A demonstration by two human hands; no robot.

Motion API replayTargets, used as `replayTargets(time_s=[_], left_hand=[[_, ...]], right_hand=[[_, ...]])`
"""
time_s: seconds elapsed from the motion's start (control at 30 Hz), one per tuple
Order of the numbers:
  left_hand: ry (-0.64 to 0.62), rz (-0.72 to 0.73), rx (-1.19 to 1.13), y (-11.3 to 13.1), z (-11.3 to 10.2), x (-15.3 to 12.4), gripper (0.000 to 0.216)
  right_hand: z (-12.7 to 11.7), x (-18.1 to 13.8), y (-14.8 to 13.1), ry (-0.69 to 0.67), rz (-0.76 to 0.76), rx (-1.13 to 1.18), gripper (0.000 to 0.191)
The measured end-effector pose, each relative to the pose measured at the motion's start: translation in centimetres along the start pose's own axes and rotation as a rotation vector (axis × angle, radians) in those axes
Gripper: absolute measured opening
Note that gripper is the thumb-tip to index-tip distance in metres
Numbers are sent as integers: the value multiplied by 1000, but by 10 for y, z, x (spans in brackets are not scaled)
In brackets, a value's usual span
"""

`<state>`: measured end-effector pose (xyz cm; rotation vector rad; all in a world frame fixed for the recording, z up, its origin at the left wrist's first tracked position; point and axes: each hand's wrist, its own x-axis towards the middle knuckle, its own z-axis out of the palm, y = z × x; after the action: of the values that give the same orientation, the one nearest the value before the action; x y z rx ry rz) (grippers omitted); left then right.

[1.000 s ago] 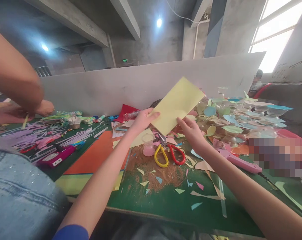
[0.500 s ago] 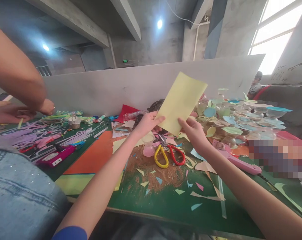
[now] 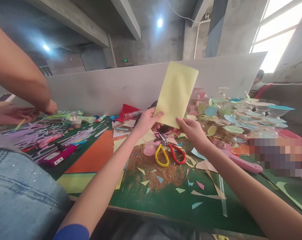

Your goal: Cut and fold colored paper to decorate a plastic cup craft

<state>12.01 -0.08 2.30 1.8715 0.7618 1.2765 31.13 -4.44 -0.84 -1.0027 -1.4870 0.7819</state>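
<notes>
A pale yellow sheet of paper [image 3: 178, 91] is held up above the table, tilted slightly to the right. My left hand [image 3: 149, 120] pinches its lower left edge between thumb and fingers. At the lower right corner, my right hand [image 3: 190, 130] grips the same sheet with the thumb in front. Below both hands lies a pair of scissors [image 3: 169, 153] with one yellow and one red handle, blades pointing away and partly hidden. A small pink translucent cup [image 3: 149, 149] sits just left of the scissors.
Paper scraps [image 3: 159, 179] and brown crumbs litter the green table [image 3: 131, 201]. Orange sheets [image 3: 93, 153] lie left; a pink glue gun [image 3: 240, 161] lies right. Plastic cups with paper leaves [image 3: 255, 116] crowd the back right. A co-worker's arm [image 3: 21, 70] reaches over pipe cleaners [image 3: 26, 133].
The yellow paper has moved up and a little left and turned more upright, both my hands still holding it. The co-worker's hand has shifted slightly right.
</notes>
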Motion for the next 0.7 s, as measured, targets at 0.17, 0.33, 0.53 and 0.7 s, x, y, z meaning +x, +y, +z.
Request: replayTargets(time_s=[0.17, 0.33, 0.53, 0.7], left_hand=[[22, 31, -20, -4, -2, 1, 37], [28, -11, -66, -4, 1, 0, 44], [-95, -153, -189, 2, -4, -3, 45], [-137, -279, -172, 9, -9, -6, 47]], right_hand=[[-1, 0, -2, 3, -7, 10, 47], [0, -2, -4, 5, -79, -67, 52], [-1, -3, -3, -16, -119, -105, 48], [2, -3, 1, 5, -156, -248, 46]])
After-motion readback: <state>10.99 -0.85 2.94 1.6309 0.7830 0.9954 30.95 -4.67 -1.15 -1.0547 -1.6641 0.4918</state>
